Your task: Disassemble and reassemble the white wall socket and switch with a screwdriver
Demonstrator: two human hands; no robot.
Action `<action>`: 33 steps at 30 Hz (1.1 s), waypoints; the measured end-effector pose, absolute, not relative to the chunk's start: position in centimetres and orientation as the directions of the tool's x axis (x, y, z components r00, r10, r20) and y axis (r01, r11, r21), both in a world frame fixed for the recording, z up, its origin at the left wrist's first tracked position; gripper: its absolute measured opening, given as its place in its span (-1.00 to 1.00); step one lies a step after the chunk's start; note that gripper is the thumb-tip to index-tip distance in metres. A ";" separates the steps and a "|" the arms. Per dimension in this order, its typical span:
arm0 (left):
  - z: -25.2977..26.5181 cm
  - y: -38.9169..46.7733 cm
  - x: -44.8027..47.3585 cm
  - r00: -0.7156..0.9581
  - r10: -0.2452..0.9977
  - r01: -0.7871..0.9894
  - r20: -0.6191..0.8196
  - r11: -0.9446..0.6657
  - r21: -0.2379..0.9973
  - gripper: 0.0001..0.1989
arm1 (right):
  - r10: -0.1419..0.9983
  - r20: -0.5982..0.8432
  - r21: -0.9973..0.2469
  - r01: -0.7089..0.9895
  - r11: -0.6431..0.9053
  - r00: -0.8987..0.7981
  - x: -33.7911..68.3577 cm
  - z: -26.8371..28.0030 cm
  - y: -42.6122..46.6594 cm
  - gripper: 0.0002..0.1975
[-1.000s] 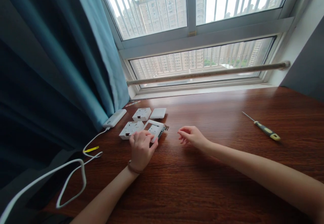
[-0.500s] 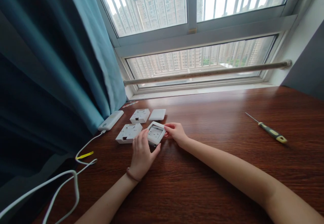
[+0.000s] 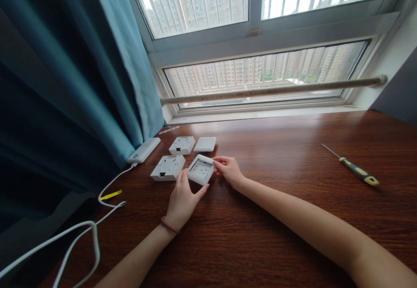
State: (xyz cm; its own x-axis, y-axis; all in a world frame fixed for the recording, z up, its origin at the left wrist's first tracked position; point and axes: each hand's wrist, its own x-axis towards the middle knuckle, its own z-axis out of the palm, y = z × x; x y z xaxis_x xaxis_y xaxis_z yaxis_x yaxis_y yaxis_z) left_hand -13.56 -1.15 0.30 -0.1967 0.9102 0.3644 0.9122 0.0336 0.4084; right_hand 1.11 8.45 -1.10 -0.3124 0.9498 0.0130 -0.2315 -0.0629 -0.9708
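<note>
Between my hands is a white square wall socket point(image 3: 201, 170), tilted, its recessed face with slots turned up. My right hand point(image 3: 228, 170) pinches its right edge between thumb and fingers. My left hand point(image 3: 183, 196), with a band at the wrist, holds its left and lower side, fingers at the left edge and thumb near the bottom corner. Just left of the socket lies a white square mounting box point(image 3: 168, 167) with a dark notch. A second such box point(image 3: 181, 145) sits behind, beside a flat white cover plate point(image 3: 205, 144).
A screwdriver point(image 3: 358, 173) lies at the right on the wooden table point(image 3: 260, 236). At the left, a white power bank point(image 3: 143, 150) by the blue curtain point(image 3: 137, 84) has a white cable point(image 3: 94, 236) with a yellow tie point(image 3: 111, 194). A window with a rail point(image 3: 260, 93) stands behind.
My left hand's fingers have slid down along the socket's left edge, showing more of the socket's face. The whole view has shifted slightly; the other things lie as before.
</note>
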 end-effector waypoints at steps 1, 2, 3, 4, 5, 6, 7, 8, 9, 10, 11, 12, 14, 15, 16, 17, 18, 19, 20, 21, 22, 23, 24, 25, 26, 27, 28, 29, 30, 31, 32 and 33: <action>0.3 -1.2 -13.5 -0.199 0.907 0.915 0.371 0.036 0.402 -0.23 | 0.955 0.018 -0.975 -0.215 -0.049 -0.296 1.1 -1.2 8.5 -0.74; 0.2 -1.2 -13.5 -0.200 0.904 0.918 0.377 0.038 0.396 -0.22 | 0.960 0.023 -0.979 -0.200 -0.034 -0.280 1.0 -1.3 8.5 -0.74; 0.2 -1.2 -13.5 -0.200 0.904 0.920 0.378 0.041 0.389 -0.22 | 0.963 0.030 -0.982 -0.185 -0.021 -0.267 1.0 -1.4 8.5 -0.74; 0.2 -1.2 -13.5 -0.200 0.905 0.923 0.374 0.046 0.381 -0.22 | 0.966 0.036 -0.985 -0.173 -0.010 -0.258 1.0 -1.4 8.5 -0.74; 0.1 -1.3 -13.4 -0.201 0.909 0.926 0.366 0.055 0.373 -0.21 | 0.967 0.040 -0.987 -0.162 -0.001 -0.253 1.0 -1.5 8.5 -0.74; 0.1 -1.3 -13.4 -0.202 0.914 0.929 0.353 0.064 0.365 -0.21 | 0.967 0.043 -0.988 -0.153 0.004 -0.252 0.9 -1.5 8.5 -0.75; 0.1 -1.3 -13.4 -0.203 0.918 0.931 0.340 0.073 0.357 -0.20 | 0.966 0.042 -0.989 -0.145 0.005 -0.256 0.9 -1.5 8.5 -0.75; 0.1 -1.3 -13.4 -0.204 0.922 0.933 0.329 0.081 0.350 -0.20 | 0.965 0.040 -0.991 -0.137 0.004 -0.260 0.9 -1.5 8.5 -0.75; 0.1 -1.3 -13.4 -0.204 0.924 0.935 0.322 0.086 0.345 -0.20 | 0.964 0.037 -0.992 -0.130 0.002 -0.264 0.8 -1.5 8.6 -0.75; 0.1 -1.3 -13.4 -0.204 0.925 0.936 0.320 0.088 0.341 -0.20 | 0.963 0.034 -0.992 -0.123 0.000 -0.267 0.8 -1.6 8.6 -0.75; 0.1 -1.3 -13.4 -0.202 0.926 0.937 0.320 0.088 0.338 -0.20 | 0.963 0.030 -0.993 -0.116 -0.002 -0.269 0.8 -1.6 8.6 -0.75; 0.1 -1.2 -13.4 -0.200 0.926 0.938 0.321 0.086 0.336 -0.20 | 0.962 0.026 -0.994 -0.109 -0.003 -0.271 0.7 -1.6 8.7 -0.75; 0.2 -1.2 -13.4 -0.195 0.925 0.940 0.326 0.081 0.333 -0.22 | 0.961 0.019 -0.996 -0.094 -0.007 -0.275 0.7 -1.7 8.7 -0.76; 0.2 -1.2 -13.4 -0.193 0.926 0.940 0.325 0.079 0.333 -0.23 | 0.961 0.016 -0.996 -0.087 -0.009 -0.277 0.7 -1.7 8.8 -0.77; 0.3 -1.3 -13.4 -0.192 0.927 0.940 0.322 0.079 0.333 -0.24 | 0.960 0.013 -0.997 -0.080 -0.010 -0.279 0.6 -1.7 8.8 -0.78; 0.3 -1.3 -13.4 -0.193 0.929 0.939 0.315 0.082 0.334 -0.25 | 0.960 0.011 -0.997 -0.074 -0.011 -0.281 0.6 -1.7 8.8 -0.79; 0.3 -1.3 -13.4 -0.195 0.932 0.939 0.306 0.087 0.334 -0.26 | 0.959 0.009 -0.998 -0.067 -0.011 -0.282 0.6 -1.7 8.7 -0.79; 0.4 -1.4 -13.4 -0.196 0.934 0.938 0.298 0.091 0.334 -0.26 | 0.959 0.007 -0.998 -0.061 -0.011 -0.283 0.6 -1.7 8.7 -0.80; 0.4 -1.4 -13.4 -0.196 0.936 0.938 0.292 0.092 0.334 -0.26 | 0.959 0.005 -0.999 -0.053 -0.010 -0.284 0.6 -1.7 8.7 -0.80; 0.4 -1.4 -13.4 -0.195 0.937 0.938 0.290 0.091 0.336 -0.26 | 0.958 0.004 -0.999 -0.046 -0.009 -0.286 0.6 -1.7 8.7 -0.80; 0.4 -1.4 -13.4 -0.195 0.937 0.937 0.291 0.090 0.338 -0.26 | 0.958 0.003 -0.999 -0.037 -0.008 -0.288 0.6 -1.7 8.8 -0.80; 0.4 -1.4 -13.4 -0.196 0.936 0.935 0.292 0.089 0.343 -0.27 | 0.957 0.003 -1.000 -0.029 -0.006 -0.291 0.6 -1.7 8.8 -0.80; 0.3 -1.4 -13.4 -0.198 0.936 0.933 0.291 0.089 0.349 -0.27 | 0.956 0.003 -1.000 -0.021 -0.004 -0.295 0.6 -1.6 8.8 -0.80; 0.2 -1.4 -13.5 -0.200 0.937 0.930 0.288 0.090 0.356 -0.28 | 0.954 0.003 -1.000 -0.013 -0.001 -0.298 0.6 -1.6 8.8 -0.80; 0.1 -1.4 -13.6 -0.202 0.938 0.927 0.283 0.090 0.364 -0.28 | 0.953 0.004 -1.000 -0.006 0.002 -0.302 0.7 -1.6 8.8 -0.81; -0.1 -1.3 -13.7 -0.198 0.940 0.924 0.277 0.085 0.372 -0.28 | 0.952 0.005 -1.000 0.001 0.006 -0.306 0.7 -1.5 8.7 -0.81; -0.3 -1.2 -13.9 -0.191 0.943 0.922 0.273 0.077 0.379 -0.27 | 0.951 0.007 -1.000 0.007 0.010 -0.310 0.8 -1.4 8.7 -0.82; -0.5 -1.1 -14.1 -0.180 0.945 0.922 0.272 0.066 0.383 -0.27 | 0.949 0.010 -1.000 0.013 0.015 -0.314 0.9 -1.3 8.6 -0.83; -0.7 -1.0 -14.3 -0.171 0.946 0.923 0.276 0.055 0.381 -0.25 | 0.949 0.013 -1.000 0.019 0.020 -0.316 0.9 -1.2 8.5 -0.84; -0.9 -0.9 -14.5 -0.165 0.944 0.927 0.285 0.049 0.373 -0.24 | 0.948 0.016 -0.999 0.025 0.026 -0.318 1.0 -1.1 8.4 -0.85; -1.0 -0.8 -14.8 -0.163 0.940 0.933 0.300 0.047 0.358 -0.23 | 0.948 0.020 -0.999 0.033 0.032 -0.317 1.1 -1.0 8.3 -0.87; -1.1 -0.8 -15.0 -0.163 0.932 0.940 0.323 0.047 0.337 -0.23 | 0.948 0.023 -0.998 0.041 0.038 -0.317 1.2 -0.9 8.2 -0.88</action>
State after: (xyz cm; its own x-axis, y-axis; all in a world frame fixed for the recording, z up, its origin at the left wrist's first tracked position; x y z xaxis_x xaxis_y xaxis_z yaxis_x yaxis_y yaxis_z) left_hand -14.99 -0.78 -1.11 -0.1630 0.9323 0.3230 0.9401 0.0474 0.3375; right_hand 1.20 8.20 -0.95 -0.3174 0.9480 0.0228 0.0412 0.0378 -0.9984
